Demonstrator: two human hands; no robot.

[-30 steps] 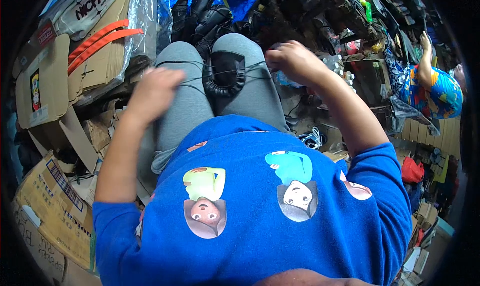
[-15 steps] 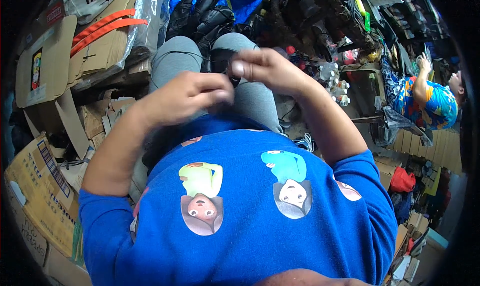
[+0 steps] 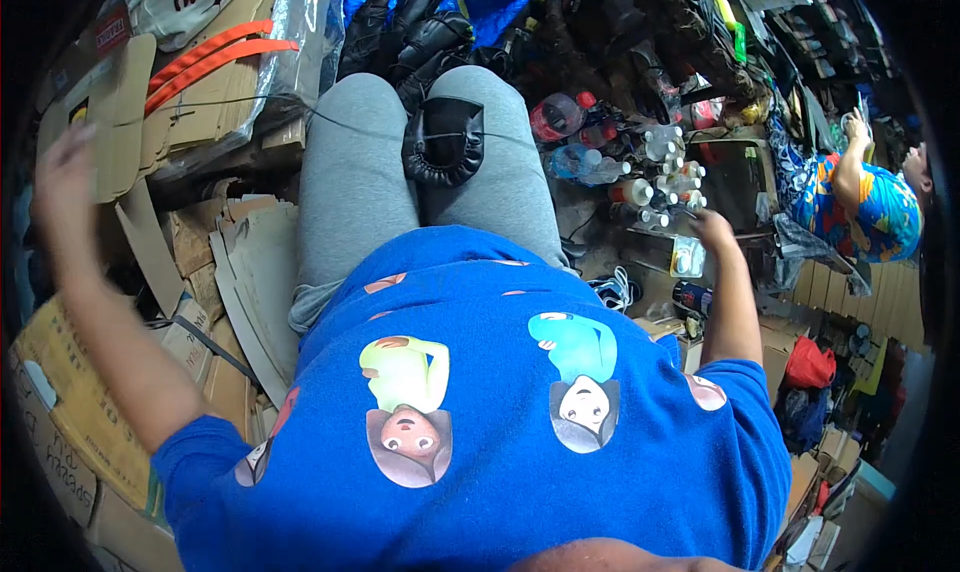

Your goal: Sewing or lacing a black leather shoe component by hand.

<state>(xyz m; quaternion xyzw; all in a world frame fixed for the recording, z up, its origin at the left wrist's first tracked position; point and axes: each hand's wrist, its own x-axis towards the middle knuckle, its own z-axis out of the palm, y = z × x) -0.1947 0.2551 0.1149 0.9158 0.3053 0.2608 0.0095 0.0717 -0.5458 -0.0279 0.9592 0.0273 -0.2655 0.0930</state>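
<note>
A black leather shoe upper [image 3: 446, 152] with a gathered, puckered edge rests between my thighs, against the grey trousers. Black thread [image 3: 345, 125] passes across it and stretches out to both sides. Far out to the left, beside the cardboard, my left hand [image 3: 68, 177] is raised and blurred by motion, closed at the thread's left end. My right hand [image 3: 712, 230] is out to the right near the bottles, its fingers closed on the other end. A thin dark tip shows at these fingers; I cannot make out what it is.
Flattened cardboard [image 3: 215, 87] with orange strips [image 3: 210, 57] lies at the left. Black shoes [image 3: 425, 37] sit beyond my knees on a blue sheet [image 3: 505, 7]. Several plastic bottles [image 3: 655, 187] stand at the right. Another person [image 3: 865, 202] works at the far right.
Both hands have swung apart from above my lap, the left far out to the left, the right outward to the right. The thread is now drawn out wide, and the shoe upper is uncovered.
</note>
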